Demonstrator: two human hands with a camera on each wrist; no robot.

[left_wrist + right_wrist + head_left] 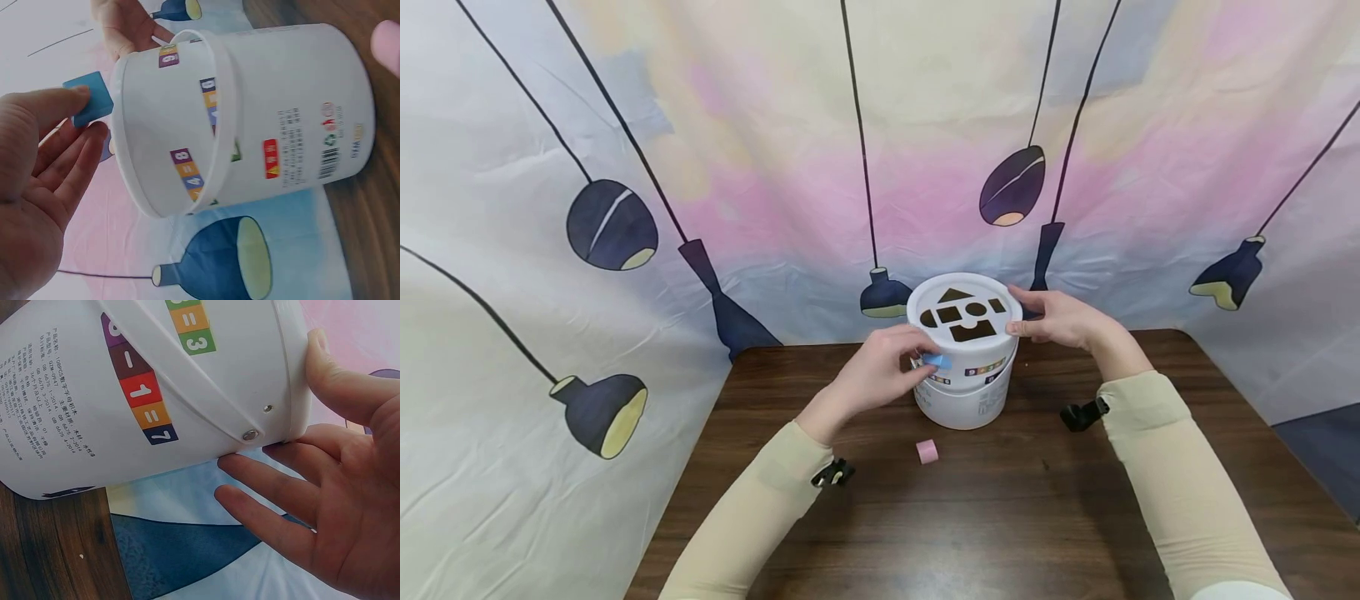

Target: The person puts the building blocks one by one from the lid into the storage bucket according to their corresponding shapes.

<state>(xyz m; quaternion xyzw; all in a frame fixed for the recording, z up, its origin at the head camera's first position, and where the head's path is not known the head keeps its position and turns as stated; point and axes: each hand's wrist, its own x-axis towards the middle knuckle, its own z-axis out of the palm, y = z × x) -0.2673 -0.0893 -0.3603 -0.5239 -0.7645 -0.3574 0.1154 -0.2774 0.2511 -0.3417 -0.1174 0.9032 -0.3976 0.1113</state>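
A white bucket (962, 408) stands upright, its white lid (934, 297) cut with several shaped holes. My left hand (891, 367) pinches a small blue block (94, 100) between thumb and fingertips, at the bucket's near left side just below the rim in the head view. In the left wrist view the block overlaps the lid's edge. My right hand (1060, 321) rests against the right side of the rim, its thumb on the lid's edge and its fairly straight fingers (269, 478) along the bucket's side. A pink block (927, 452) lies on the table in front of the bucket.
The bucket's white handle (226, 106) hangs down around its side. Beneath is a dark wooden table (1000, 517), its back edge close behind the bucket. Behind that hangs a cloth (760, 167) printed with dark lamps.
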